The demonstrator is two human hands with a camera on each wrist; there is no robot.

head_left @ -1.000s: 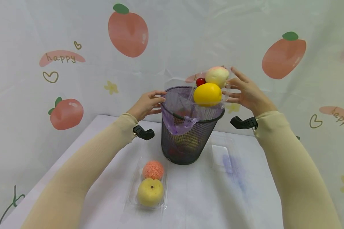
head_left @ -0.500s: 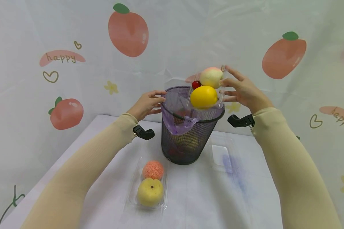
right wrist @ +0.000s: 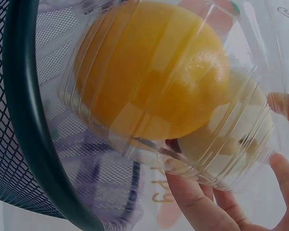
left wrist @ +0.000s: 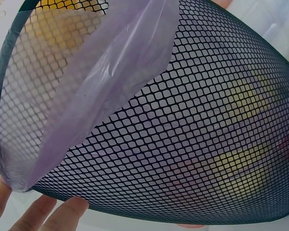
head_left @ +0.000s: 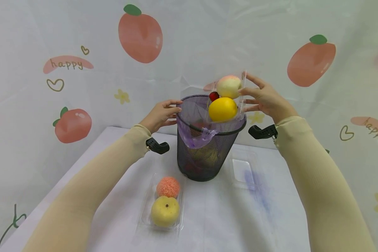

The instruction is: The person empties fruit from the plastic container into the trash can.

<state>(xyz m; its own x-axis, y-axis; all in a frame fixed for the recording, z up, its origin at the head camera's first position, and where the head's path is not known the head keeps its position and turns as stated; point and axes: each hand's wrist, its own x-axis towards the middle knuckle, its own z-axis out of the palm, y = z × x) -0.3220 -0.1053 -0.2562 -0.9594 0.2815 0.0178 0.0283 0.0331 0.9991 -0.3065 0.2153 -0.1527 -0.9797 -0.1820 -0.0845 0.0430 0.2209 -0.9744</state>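
Observation:
My left hand (head_left: 160, 115) grips the rim of a black mesh wastebasket (head_left: 189, 157) lined with a purple plastic bag (head_left: 195, 140). In the left wrist view its fingertips (left wrist: 69, 211) lie against the mesh (left wrist: 149, 125); blurred yellow and red shapes show through the wall. My right hand (head_left: 269, 100) holds a clear plastic box (right wrist: 233, 166) by its outer end, thumb and fingers on opposite sides. Inside the box are a yellow fruit (head_left: 223, 109), a pale peach (head_left: 229, 86) and a small red cherry (head_left: 214, 96). The box tilts over the basket's right side, its lower end overlapping the opening.
In front of the basket stands a clear tray (head_left: 181, 217) with a rough orange-pink ball (head_left: 168, 187) and a yellow pear-like fruit (head_left: 165, 211). Another clear plastic container (head_left: 242, 170) lies right of the basket on the white table (head_left: 220, 224). A printed cloth (head_left: 189, 45) hangs behind.
My right hand has moved left with the box of fruit, whose lower end has come down a little over the basket's opening. The left hand has stayed on the rim.

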